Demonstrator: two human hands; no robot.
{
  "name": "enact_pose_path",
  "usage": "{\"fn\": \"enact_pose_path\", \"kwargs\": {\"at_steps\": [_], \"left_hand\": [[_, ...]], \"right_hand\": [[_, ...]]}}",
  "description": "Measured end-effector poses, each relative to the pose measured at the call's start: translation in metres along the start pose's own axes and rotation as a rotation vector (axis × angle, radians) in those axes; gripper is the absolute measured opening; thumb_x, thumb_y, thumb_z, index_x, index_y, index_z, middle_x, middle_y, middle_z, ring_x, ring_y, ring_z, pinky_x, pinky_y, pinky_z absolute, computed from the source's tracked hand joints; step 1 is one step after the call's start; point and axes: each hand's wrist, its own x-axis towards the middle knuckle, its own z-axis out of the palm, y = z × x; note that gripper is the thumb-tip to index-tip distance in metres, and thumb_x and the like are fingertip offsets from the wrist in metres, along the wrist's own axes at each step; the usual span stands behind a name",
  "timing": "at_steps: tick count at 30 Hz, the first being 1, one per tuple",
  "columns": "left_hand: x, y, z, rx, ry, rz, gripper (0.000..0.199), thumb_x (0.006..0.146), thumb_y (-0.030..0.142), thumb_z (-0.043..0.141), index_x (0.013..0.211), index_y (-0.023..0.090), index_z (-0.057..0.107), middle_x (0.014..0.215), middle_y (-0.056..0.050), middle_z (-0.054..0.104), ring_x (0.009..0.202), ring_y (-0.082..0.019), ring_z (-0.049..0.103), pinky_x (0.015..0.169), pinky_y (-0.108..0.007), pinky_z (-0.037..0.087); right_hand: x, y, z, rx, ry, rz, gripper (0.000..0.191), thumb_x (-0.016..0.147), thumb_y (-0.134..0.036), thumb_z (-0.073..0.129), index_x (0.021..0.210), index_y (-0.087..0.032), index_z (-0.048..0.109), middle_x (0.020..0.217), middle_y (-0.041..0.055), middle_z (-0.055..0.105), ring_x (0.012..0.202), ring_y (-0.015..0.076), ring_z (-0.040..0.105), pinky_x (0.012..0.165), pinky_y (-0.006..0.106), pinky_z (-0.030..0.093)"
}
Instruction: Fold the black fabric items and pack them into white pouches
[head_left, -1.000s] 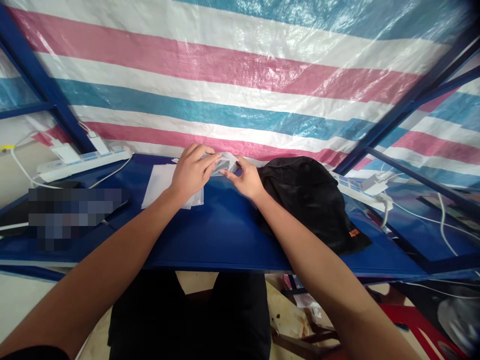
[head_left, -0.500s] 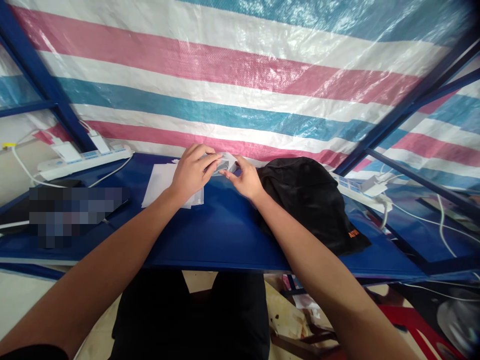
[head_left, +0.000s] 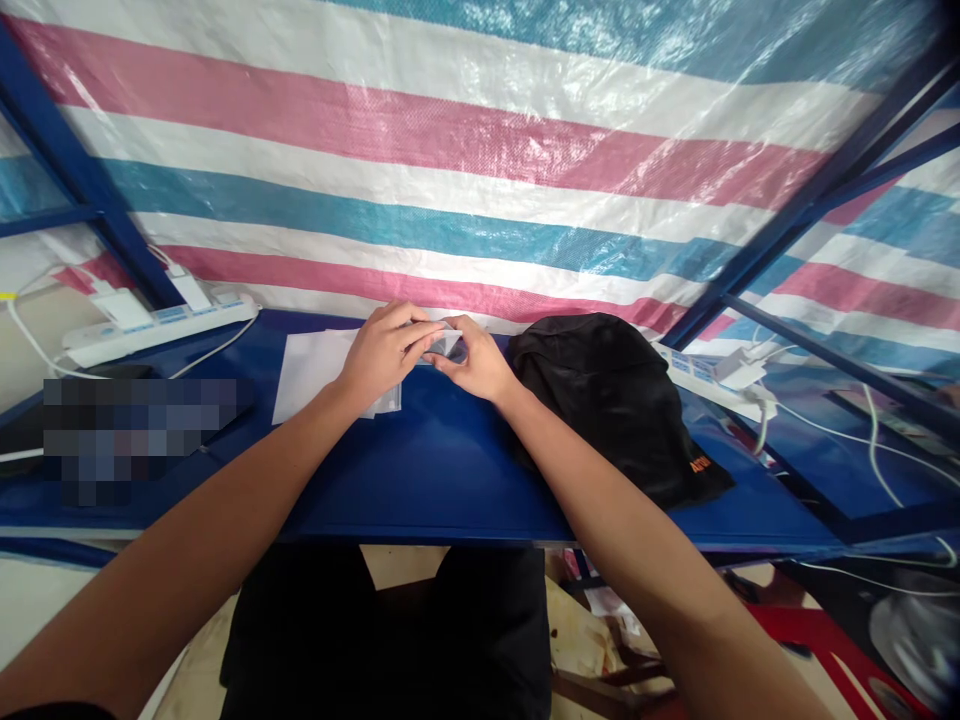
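Between my two hands, over the back of the blue table, is a small translucent grey plastic piece [head_left: 448, 344]; the fingers cover most of it, so its exact kind does not show. My left hand [head_left: 388, 352] grips its left side with the fingers bent over the top. On the opposite side, my right hand [head_left: 474, 360] pinches it between thumb and fingers. A loose pile of white, translucent flat sheets [head_left: 311, 370] lies beside and partly beneath my left hand. Just right of my right hand rests a bunched black cloth [head_left: 600, 400] with orange lettering.
White power strips with plugs and cables stand at the left [head_left: 161, 328] and right [head_left: 712, 383] of the blue table [head_left: 427, 480]. A dark, blurred-out item [head_left: 135, 430] lies at the left. Behind hangs a striped plastic sheet [head_left: 450, 130] between blue metal posts.
My right hand has moved slightly left, closer to my left hand, and wraps further around the plastic piece. Less of the piece shows now. The whole view has shifted a little.
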Motion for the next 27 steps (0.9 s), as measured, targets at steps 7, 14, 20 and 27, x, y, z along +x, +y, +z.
{"fn": "enact_pose_path", "kwargs": {"at_steps": [7, 14, 20, 27], "left_hand": [[-0.004, -0.004, 0.009, -0.015, 0.014, -0.068, 0.024, 0.109, 0.035, 0.063, 0.110, 0.028, 0.085, 0.107, -0.006, 0.081, 0.099, -0.025, 0.074, 0.093, -0.044, 0.059], [-0.005, -0.008, 0.006, -0.012, 0.055, -0.117, 0.021, 0.107, 0.034, 0.066, 0.107, 0.025, 0.085, 0.101, -0.006, 0.081, 0.096, -0.024, 0.074, 0.089, -0.041, 0.059], [-0.004, -0.004, 0.006, -0.006, 0.054, -0.105, 0.021, 0.107, 0.031, 0.064, 0.111, 0.024, 0.083, 0.107, -0.007, 0.081, 0.099, -0.024, 0.073, 0.090, -0.041, 0.059], [-0.003, -0.003, 0.004, 0.014, 0.030, -0.094, 0.023, 0.108, 0.029, 0.061, 0.110, 0.021, 0.082, 0.107, -0.007, 0.080, 0.099, -0.024, 0.073, 0.091, -0.040, 0.057]], "right_hand": [[0.001, -0.012, -0.005, 0.028, 0.048, -0.106, 0.030, 0.098, -0.037, 0.067, 0.125, -0.024, 0.063, 0.125, 0.0117, 0.070, 0.117, 0.0294, 0.068, 0.105, 0.048, 0.056], [0.002, -0.008, -0.005, 0.029, 0.123, -0.043, 0.029, 0.111, -0.050, 0.056, 0.103, -0.025, 0.067, 0.101, 0.0074, 0.073, 0.095, 0.0248, 0.069, 0.091, 0.042, 0.057], [0.001, -0.007, -0.007, 0.024, 0.119, -0.025, 0.036, 0.110, -0.057, 0.059, 0.107, -0.024, 0.074, 0.101, 0.0079, 0.075, 0.094, 0.0248, 0.070, 0.088, 0.041, 0.058], [0.002, -0.001, -0.008, 0.084, 0.170, -0.072, 0.029, 0.108, -0.051, 0.067, 0.106, -0.023, 0.078, 0.096, 0.0059, 0.073, 0.085, 0.0219, 0.070, 0.078, 0.037, 0.057]]}}
